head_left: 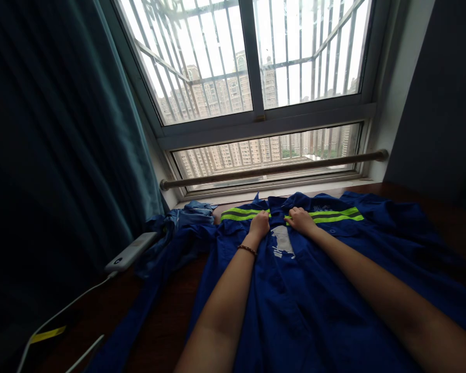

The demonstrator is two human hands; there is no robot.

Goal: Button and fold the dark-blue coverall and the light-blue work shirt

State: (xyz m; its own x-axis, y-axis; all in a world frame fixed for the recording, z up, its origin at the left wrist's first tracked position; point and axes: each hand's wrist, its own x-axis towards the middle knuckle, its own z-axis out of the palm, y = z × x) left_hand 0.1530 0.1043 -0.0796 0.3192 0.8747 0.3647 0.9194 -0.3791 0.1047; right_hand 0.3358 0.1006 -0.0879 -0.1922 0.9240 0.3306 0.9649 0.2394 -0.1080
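A blue work jacket point(318, 290) with yellow-green reflective strips is spread over the dark wooden surface, its front parted near the collar end. My left hand point(260, 224), below a beaded bracelet point(247, 249), is closed on the left front edge beside the strip. Across the gap, my right hand point(300, 219) grips the other front edge at the end of its strip. Between the hands a pale grey patch with white lettering point(282, 241) shows inside the jacket. Fingertips of both hands are partly hidden by the cloth.
A white power bank point(131, 252) with a white cable point(72, 303) lies at the left, beside crumpled lighter blue cloth point(194, 213). A dark teal curtain point(112, 129) hangs at the left. A horizontal rail point(272, 170) crosses in front of the barred window point(259, 116).
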